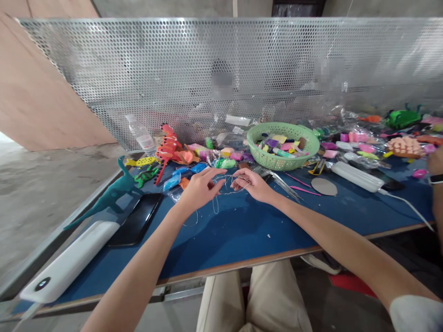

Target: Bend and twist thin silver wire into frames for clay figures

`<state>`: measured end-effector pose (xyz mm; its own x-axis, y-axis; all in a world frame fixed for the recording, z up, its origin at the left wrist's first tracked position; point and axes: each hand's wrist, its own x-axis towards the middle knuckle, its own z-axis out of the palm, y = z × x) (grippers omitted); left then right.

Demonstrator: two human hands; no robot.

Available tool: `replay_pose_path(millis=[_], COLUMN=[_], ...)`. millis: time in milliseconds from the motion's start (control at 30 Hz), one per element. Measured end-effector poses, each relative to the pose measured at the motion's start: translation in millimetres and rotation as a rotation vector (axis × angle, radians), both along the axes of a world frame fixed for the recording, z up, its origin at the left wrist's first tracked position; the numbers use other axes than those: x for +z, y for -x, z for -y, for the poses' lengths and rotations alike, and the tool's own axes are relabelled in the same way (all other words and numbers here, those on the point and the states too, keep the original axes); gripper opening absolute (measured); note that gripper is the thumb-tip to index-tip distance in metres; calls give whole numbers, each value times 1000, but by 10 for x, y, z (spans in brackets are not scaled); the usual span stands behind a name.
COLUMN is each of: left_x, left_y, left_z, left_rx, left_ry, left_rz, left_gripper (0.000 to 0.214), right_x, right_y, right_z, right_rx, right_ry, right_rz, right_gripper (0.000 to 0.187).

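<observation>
Between my two hands, above the blue tabletop, is a thin silvery wire (225, 193) bent into loops, with loose curls hanging below. My left hand (204, 185) pinches it from the left, thumb and fingers close together. From the right, my right hand (252, 183) grips the wire with curled fingers. Just right of that hand lies a bundle of straight metal wires (284, 185). Blue clay packets (172, 181) rest beyond my left hand.
A green basket (263, 159) of clay packets stands behind. A teal long-necked dinosaur (116, 191), a dark phone (136, 221) and a white power bank (69, 263) sit left. Pink tools (304, 190), a grey disc (324, 186) and another white device (358, 177) lie right. A neighbour's arm (436, 180) shows at the right edge.
</observation>
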<state>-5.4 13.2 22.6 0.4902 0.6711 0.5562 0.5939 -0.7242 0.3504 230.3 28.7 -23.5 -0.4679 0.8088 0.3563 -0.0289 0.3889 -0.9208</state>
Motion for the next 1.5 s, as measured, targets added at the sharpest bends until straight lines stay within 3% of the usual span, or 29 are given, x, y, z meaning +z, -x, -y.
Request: replay_pose_path(millis=[267, 467, 633, 767, 1000, 1133, 1300, 1500], left_x=[-84, -83, -76, -41, 25, 34, 36, 43], left_y=[-8, -58, -95, -112, -92, -112, -146, -129], left_z=[-15, 77, 115, 123, 135, 149, 204, 223], left_rx=[-53, -88, -59, 25, -8, 80, 178, 166], left_ry=[-44, -40, -147, -223, -91, -69, 13, 18], left_rz=[-144, -246, -325, -368, -314, -359, -418, -446], left_gripper=[47, 58, 72, 66, 52, 40, 44, 42], right_x=[-28, -52, -44, -33, -41, -44, -5, 45], right_y=[-19, 24, 37, 31, 7, 14, 63, 69], right_z=[-73, -70, -56, -61, -75, -65, -2, 49], right_rx=[-84, -153, -219, -211, -150, -157, -187, -203], right_ry=[-14, 42, 56, 61, 63, 45, 54, 94], right_rz=[57, -45, -92, -110, -47, 4, 27, 31], right_gripper=[33, 34, 36, 35, 29, 24, 21, 23])
